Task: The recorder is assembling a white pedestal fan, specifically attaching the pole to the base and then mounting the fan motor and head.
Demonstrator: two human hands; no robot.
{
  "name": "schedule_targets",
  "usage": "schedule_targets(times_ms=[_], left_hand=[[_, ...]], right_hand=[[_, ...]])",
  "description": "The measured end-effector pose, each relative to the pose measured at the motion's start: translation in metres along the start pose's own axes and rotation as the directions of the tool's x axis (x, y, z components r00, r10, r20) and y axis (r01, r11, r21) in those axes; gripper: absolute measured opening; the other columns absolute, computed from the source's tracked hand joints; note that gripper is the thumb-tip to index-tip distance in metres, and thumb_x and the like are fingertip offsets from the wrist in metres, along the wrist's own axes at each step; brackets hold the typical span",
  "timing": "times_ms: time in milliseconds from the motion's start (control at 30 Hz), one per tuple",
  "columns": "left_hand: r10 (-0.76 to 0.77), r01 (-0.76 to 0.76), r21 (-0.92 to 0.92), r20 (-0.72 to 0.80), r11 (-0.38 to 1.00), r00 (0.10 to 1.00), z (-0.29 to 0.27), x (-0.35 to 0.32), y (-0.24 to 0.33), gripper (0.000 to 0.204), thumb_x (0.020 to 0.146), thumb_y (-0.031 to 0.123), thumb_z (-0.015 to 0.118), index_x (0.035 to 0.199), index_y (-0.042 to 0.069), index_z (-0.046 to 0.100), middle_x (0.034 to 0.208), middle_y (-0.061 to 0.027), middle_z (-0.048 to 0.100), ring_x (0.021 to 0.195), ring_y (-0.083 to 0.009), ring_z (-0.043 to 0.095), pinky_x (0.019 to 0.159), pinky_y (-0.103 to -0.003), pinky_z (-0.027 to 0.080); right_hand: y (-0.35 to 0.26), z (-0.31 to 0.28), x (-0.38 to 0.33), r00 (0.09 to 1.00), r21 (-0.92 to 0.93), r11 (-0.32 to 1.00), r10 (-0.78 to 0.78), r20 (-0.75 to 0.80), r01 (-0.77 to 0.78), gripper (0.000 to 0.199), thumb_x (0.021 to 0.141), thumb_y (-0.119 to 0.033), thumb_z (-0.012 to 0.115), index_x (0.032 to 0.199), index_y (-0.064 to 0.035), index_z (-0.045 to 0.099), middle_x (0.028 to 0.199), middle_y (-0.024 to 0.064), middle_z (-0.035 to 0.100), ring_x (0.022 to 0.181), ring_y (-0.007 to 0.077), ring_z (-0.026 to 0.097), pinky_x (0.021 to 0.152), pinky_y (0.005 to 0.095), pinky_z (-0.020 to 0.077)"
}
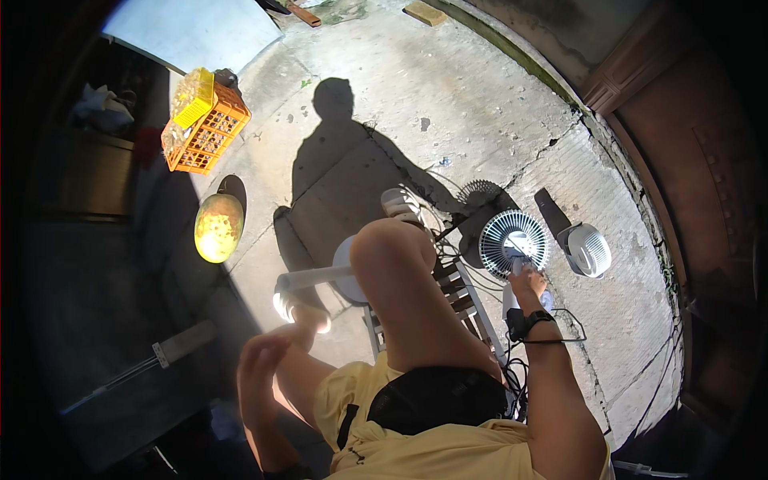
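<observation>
My right hand (528, 283) is closed around the housing at the near side of a small fan (512, 238) with a round wire guard. A black watch (531, 323) is on that wrist. My left hand (262, 352) hangs beside my left knee in the shade, fingers loosely apart, holding nothing I can see. In front of my legs lies a white pole (314, 278) joined to a white round disc (346, 269), partly hidden by my right knee. Right of the fan, a white round slatted piece (590, 250) rests on the concrete.
A low slatted stool or rack (470, 302) and black cables (518, 382) are beside my right leg. At left are an orange crate (210, 138) with a yellow basket (197, 106) on top, and a yellow-green melon-like object (218, 227). A brick (426, 13) lies far off.
</observation>
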State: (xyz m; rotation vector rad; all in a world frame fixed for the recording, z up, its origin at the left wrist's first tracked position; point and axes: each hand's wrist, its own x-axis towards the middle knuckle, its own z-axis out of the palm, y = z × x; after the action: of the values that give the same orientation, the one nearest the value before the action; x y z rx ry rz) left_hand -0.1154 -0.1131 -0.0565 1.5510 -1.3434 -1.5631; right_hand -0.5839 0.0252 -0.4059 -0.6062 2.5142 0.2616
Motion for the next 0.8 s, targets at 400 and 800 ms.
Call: schedule_targets(times_ms=[400,800], left_hand=[[-0.089,0.107,0.134,-0.138,0.985,0.986,-0.001,0.013,-0.015,0.03,0.098,0.025,0.056,0.12,0.005,0.06,0.115,-0.0088,0.065,0.11,-0.0208,0.062,0.098,-0.033,0.046],[-0.136,0.149,0.032,-0.258,0.988,0.957,0.003,0.031,-0.039,0.045,0.094,0.025,0.062,0.134,0.009,0.047,0.122,-0.0075,0.056,0.109,-0.0209,0.062,0.095,-0.033,0.048]], right_hand=[[-0.015,0.036,0.004,0.998,-0.06,0.998,-0.019,0.063,0.023,0.061,0.083,-0.053,0.063,0.128,-0.0114,0.056,0.136,0.0098,0.053,0.129,0.0324,0.043,0.102,0.0475,0.0383],[0.005,0.05,-0.002,0.984,0.103,0.994,-0.06,0.165,0.044,0.061,0.083,-0.054,0.064,0.122,-0.0066,0.059,0.131,0.016,0.054,0.125,0.0363,0.046,0.103,0.0472,0.0397]])
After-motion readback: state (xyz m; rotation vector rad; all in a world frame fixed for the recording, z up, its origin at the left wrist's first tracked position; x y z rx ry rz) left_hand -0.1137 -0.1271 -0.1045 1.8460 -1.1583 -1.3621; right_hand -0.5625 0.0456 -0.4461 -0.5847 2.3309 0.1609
